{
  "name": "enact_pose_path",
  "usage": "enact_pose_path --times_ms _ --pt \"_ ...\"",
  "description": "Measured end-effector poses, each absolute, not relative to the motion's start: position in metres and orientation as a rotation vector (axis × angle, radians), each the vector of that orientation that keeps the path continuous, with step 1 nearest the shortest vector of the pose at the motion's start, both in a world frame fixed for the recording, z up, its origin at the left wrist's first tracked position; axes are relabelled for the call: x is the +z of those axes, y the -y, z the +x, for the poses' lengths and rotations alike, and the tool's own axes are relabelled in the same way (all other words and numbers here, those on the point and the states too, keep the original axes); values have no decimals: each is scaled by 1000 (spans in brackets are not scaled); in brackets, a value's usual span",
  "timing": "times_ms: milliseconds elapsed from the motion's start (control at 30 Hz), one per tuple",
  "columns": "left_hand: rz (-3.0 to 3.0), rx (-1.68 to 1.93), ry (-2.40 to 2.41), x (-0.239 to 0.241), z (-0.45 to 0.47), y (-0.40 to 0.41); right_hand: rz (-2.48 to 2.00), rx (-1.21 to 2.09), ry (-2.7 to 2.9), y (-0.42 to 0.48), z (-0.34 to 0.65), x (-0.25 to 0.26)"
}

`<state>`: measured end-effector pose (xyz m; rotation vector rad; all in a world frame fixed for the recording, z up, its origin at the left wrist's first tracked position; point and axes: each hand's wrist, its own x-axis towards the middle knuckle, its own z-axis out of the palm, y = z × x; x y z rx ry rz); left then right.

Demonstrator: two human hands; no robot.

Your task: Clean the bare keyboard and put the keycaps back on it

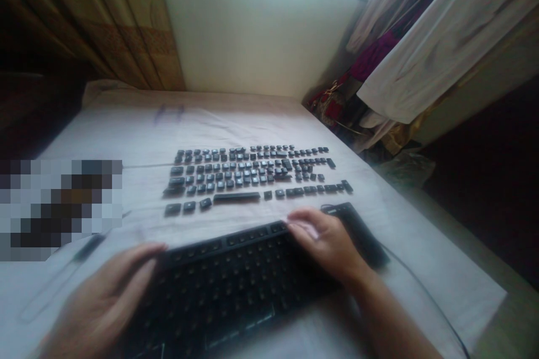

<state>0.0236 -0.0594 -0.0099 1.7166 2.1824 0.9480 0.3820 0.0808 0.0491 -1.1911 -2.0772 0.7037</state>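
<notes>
A black keyboard (219, 286) with its keycaps off lies in front of me at a slant, its bare key posts facing up. My left hand (105, 291) is closed around its left end, thumb along the top corner. At the upper edge, towards the keyboard's right end, my right hand (324, 241) has thumb and forefinger closed together. A pale patch shows between those fingers; blur hides whether it is cloth or the sheet behind. Beyond the keyboard, loose black keycaps (240, 174) sit in rows laid out like a keyboard, with the long space bar (236, 197) in the nearest row.
White sheeting (236, 118) covers the surface below. A black cable (429, 297) runs down the right side. To the left are a small dark object with a thin loop (89, 248) and a pixelated area. Curtains (126, 22) and hanging clothes (421, 39) flank the wall.
</notes>
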Motion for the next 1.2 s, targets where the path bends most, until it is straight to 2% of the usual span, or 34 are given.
enact_pose_path --times_ms 200,667,1200 --pt "1743 950 -2176 -7 26 59 -1017 501 2263 -80 378 50" --pt "1786 977 -2139 0 28 54 -985 281 2486 -81 367 50" --pt "1730 1000 -2139 8 34 51 -959 355 2471 -80 363 50"
